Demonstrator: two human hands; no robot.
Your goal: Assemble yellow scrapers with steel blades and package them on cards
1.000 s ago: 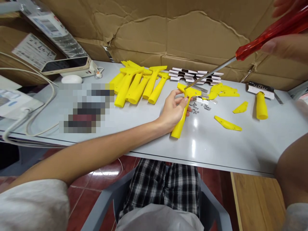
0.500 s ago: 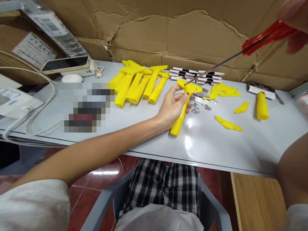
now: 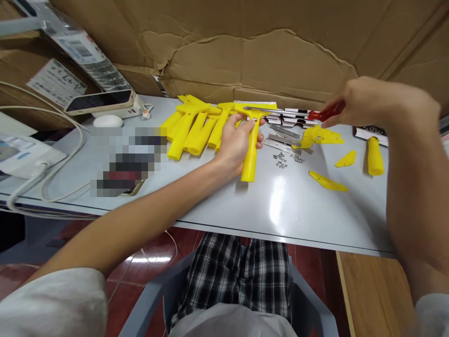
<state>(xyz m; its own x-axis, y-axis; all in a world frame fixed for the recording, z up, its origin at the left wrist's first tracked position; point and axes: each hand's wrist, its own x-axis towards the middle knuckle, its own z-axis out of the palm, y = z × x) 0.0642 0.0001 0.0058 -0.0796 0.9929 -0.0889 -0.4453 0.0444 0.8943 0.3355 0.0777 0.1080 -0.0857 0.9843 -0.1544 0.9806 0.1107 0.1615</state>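
My left hand [image 3: 235,140] is closed around a yellow T-shaped scraper handle [image 3: 249,164], its wide head turned away from me and its tube end toward me. In my right hand [image 3: 372,100] is a screwdriver with a red handle [image 3: 326,112]. The screwdriver's shaft lies nearly level across the scraper head; whether its tip touches a screw I cannot tell. Just right of the held handle lie thin metal blades [image 3: 280,142] and small piles of metal nuts or screws [image 3: 280,160]. Several more yellow scraper handles [image 3: 180,138] are heaped to the left.
Loose yellow plates [image 3: 328,181] lie on the right of the grey table [image 3: 224,210]. Another yellow handle [image 3: 375,159] rests farther right by a printed card. Black-and-white packets lie behind the blades. A phone [image 3: 100,102], white cables and cardboard [image 3: 210,56] border the table.
My right hand has come down and leftward, and the screwdriver has gone from steeply slanted to nearly level. My left hand and the scraper handle have shifted slightly left and away from me.
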